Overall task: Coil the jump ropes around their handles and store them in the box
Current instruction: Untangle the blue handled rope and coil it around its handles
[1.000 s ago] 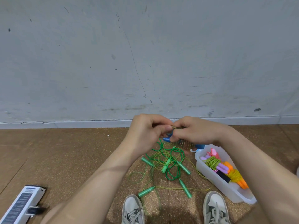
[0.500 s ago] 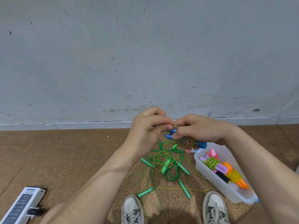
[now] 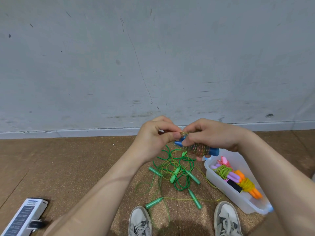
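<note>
Above the far end of the box (image 3: 226, 191), the right hand (image 3: 213, 135) has its grip clenched round a coiled jump rope (image 3: 198, 148), fingers curled over the multicoloured turns wound on its blue handles. The left hand (image 3: 153, 140) pinches the bundle's left tip between thumb and forefinger, apparently on the rope's end, though the fingers hide it. Below, the clear plastic box sits on the cork floor (image 3: 68, 167), holding coiled ropes (image 3: 225, 172) with purple, pink, black and orange handles. Just left of it lies a loose tangle of green jump ropes (image 3: 177, 171), handles scattered. Two grey shoes (image 3: 139, 220) stand nearest, and a white device (image 3: 23, 217) lies far left.
</note>
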Demonstrator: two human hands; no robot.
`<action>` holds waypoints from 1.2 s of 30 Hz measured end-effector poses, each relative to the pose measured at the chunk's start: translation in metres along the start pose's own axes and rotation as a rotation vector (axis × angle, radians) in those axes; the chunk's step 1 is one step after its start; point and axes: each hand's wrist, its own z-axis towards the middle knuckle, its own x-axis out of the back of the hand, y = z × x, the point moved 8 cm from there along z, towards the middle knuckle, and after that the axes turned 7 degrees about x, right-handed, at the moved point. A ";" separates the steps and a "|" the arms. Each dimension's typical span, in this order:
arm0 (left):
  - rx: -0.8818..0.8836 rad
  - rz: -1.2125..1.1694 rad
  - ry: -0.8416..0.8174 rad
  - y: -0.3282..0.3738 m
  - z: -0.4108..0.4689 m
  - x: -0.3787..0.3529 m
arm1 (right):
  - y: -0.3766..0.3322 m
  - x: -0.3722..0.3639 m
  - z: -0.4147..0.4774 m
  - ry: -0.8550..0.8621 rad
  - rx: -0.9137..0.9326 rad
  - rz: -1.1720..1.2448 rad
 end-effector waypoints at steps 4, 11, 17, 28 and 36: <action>0.017 0.013 -0.007 0.001 0.000 0.006 | -0.001 0.001 0.000 0.012 0.004 0.002; 0.418 -0.521 -0.156 -0.020 -0.009 -0.007 | -0.003 -0.003 0.001 0.032 0.046 0.106; 0.416 -0.495 -0.187 -0.016 -0.008 -0.002 | -0.012 -0.012 0.001 0.021 0.089 0.209; 0.308 -0.749 -0.229 -0.009 -0.007 -0.001 | -0.011 -0.009 0.008 0.039 0.185 0.485; 0.187 -0.749 -0.040 -0.002 0.001 0.003 | -0.008 -0.011 0.010 0.082 0.175 0.623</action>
